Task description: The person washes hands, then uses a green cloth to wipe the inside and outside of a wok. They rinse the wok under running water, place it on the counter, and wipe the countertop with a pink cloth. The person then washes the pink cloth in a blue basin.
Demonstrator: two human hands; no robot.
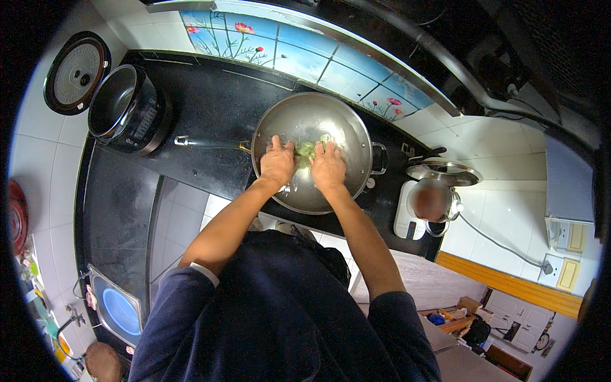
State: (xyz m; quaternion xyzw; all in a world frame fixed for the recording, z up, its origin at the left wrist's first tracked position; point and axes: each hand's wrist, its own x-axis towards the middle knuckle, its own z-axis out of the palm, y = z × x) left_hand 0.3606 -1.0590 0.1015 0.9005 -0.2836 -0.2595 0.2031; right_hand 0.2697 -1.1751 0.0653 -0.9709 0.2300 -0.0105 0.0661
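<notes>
A large steel wok (312, 107) stands before me on the black countertop, with what looks like water in its bowl. Both of my hands reach down into it, side by side. Between them lies a clump of green leafy vegetable (304, 152). My left hand (278, 162) is at the left of the clump, fingers pointing down and partly hidden. On the other side, my right hand (328, 167) has its fingertips at the greens. Whether either hand grips any of them is hidden. The wok's long handle (215, 143) points left; a short loop handle (380, 158) is at its right.
To the left stands a black rice cooker (136, 114) with its lid (77, 73) raised. On the right are a white appliance (406, 210), a blurred round vessel (429, 199) and a glass lid (444, 172). A sink with a blue basin (121, 310) sits lower left.
</notes>
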